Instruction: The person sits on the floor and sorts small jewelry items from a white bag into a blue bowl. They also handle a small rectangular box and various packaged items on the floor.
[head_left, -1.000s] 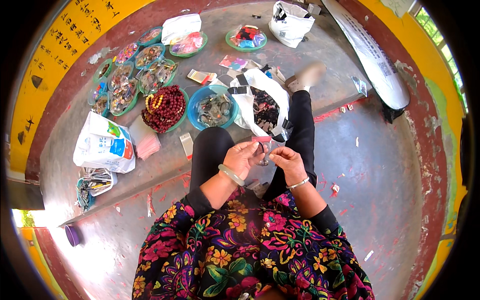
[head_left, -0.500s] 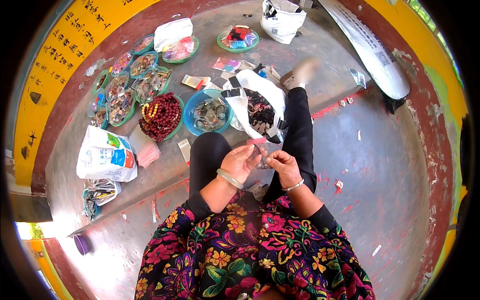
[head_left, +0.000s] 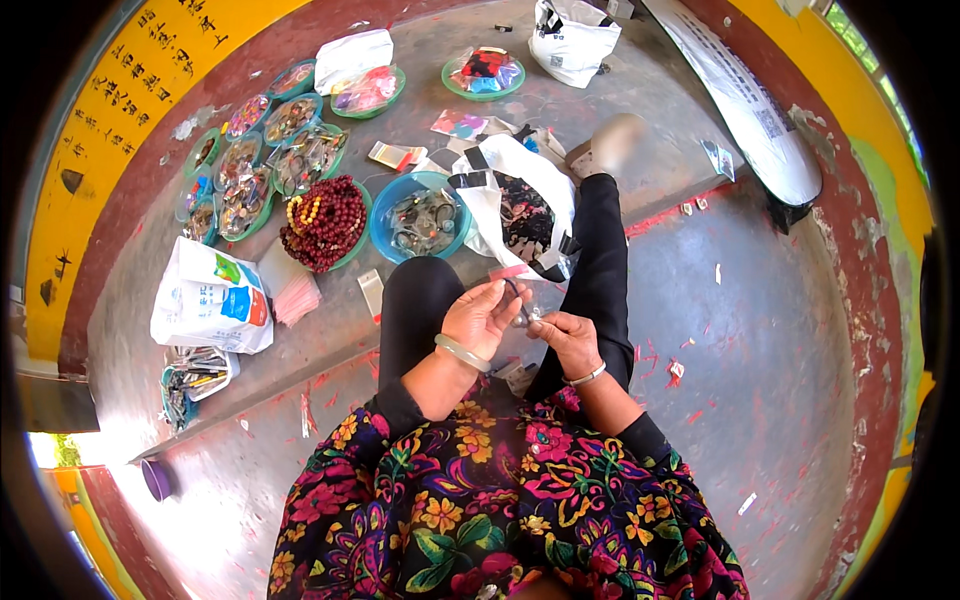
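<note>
- Clear plastic, a small packet point(head_left: 524, 310) with a pink strip at its top, sits pinched between both hands above the lap, at the frame's centre.
- Left hand point(head_left: 482, 318), jade-green bangle on the wrist, has fingers curled closed on the packet.
- Right hand point(head_left: 568, 338), at 3 o'clock of the left, grips the packet's lower edge with closed fingertips.
- White bag point(head_left: 522, 205) of dark pieces lies at 12 o'clock of the hands.
- Blue bowl point(head_left: 424, 220) and red beads point(head_left: 325, 220) lie at 10 o'clock.
</note>
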